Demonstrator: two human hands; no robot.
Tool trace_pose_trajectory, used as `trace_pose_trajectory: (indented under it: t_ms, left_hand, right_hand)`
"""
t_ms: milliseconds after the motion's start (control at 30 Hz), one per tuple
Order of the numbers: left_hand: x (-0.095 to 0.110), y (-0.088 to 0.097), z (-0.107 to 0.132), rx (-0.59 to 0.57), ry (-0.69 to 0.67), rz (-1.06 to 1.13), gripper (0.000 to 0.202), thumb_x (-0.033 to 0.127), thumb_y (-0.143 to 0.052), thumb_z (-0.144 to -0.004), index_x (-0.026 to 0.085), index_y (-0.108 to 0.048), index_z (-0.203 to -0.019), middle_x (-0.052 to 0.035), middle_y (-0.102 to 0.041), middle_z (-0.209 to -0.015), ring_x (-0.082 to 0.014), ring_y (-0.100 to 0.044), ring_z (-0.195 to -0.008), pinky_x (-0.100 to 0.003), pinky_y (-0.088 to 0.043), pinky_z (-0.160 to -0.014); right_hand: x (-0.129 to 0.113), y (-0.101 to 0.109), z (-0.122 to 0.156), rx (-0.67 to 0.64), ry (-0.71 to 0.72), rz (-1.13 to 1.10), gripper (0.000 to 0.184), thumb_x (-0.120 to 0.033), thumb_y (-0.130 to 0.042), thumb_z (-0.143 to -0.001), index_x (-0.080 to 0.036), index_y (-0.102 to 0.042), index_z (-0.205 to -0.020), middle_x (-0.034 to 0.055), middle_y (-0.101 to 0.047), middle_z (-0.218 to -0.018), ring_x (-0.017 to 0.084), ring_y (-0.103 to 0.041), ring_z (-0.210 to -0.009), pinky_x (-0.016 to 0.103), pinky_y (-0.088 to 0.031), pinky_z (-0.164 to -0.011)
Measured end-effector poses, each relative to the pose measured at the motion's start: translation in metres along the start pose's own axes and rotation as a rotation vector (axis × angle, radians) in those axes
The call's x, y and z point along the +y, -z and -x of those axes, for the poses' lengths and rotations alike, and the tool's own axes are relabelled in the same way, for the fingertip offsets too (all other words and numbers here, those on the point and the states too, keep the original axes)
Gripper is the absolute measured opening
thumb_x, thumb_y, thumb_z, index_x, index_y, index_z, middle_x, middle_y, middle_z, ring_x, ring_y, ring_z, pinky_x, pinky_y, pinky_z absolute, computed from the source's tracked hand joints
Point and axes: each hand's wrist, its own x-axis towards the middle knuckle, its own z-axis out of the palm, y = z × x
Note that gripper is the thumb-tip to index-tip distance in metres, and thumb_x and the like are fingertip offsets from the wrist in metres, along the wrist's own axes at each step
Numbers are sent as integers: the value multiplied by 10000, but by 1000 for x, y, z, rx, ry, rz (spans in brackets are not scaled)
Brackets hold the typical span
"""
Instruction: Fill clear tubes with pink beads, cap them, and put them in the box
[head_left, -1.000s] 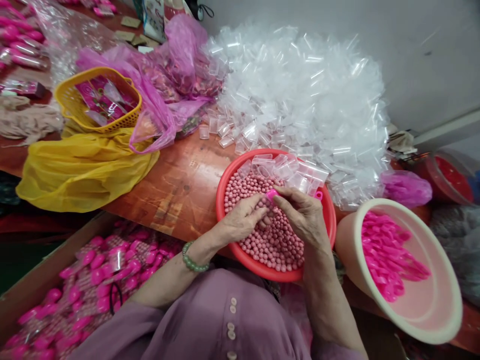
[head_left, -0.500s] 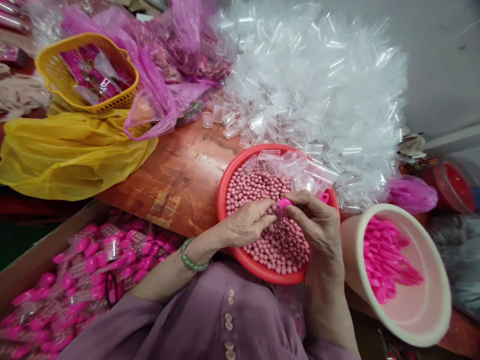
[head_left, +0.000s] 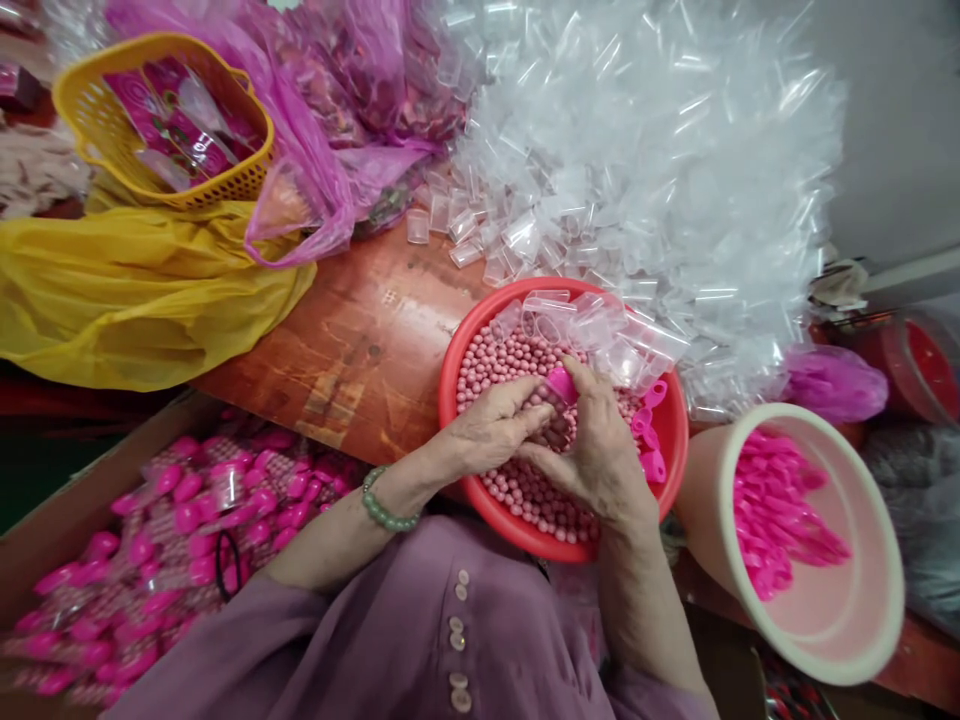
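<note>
My left hand, with a green bead bracelet on its wrist, grips a small clear tube that looks filled with pink beads. A bright pink cap sits at the tube's upper end. My right hand is closed around the tube's other side, fingers by the cap and thumb below. Both are over a red basin of loose pink beads. Clear empty tubes lie at the basin's far side, and pink plastic pieces rest along its right side.
A big heap of clear tubes covers the back of the table. To the right stands a cream bucket with pink pieces. Filled, pink-capped tubes fill a box at lower left. A yellow basket stands behind a yellow bag.
My right hand has moved lower and left, from pinching the cap to closing around the tube. The pink pieces at the basin's right now show more fully. The view has shifted slightly.
</note>
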Motion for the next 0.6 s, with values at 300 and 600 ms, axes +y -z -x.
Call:
trace_pose_trajectory:
  t_ms: [300,600]
  left_hand:
    - [1,1,3,-83,-42,-53,180,335,-527,-875,170,-507,-805,21,-463,-764,-105,-442,-700,-244,-388,-664]
    - [4,-4,5,-99,-3,112,312,450,-662,-810,147,-588,-802,22,-519,-704,-83,-468,-625,-224,-406,-599]
  right_hand:
    - [-3,0,6,87,84,214,769,-414,-610,-800,-118,-319,-1446,187,-646,-1116,347,-634,-981,510,-510,-867]
    - [-12,-5,16,237,59,173,768,-320,-605,-811,-127,-271,-1474,221,-600,-1241,350,-615,-1131,508,-540,-915]
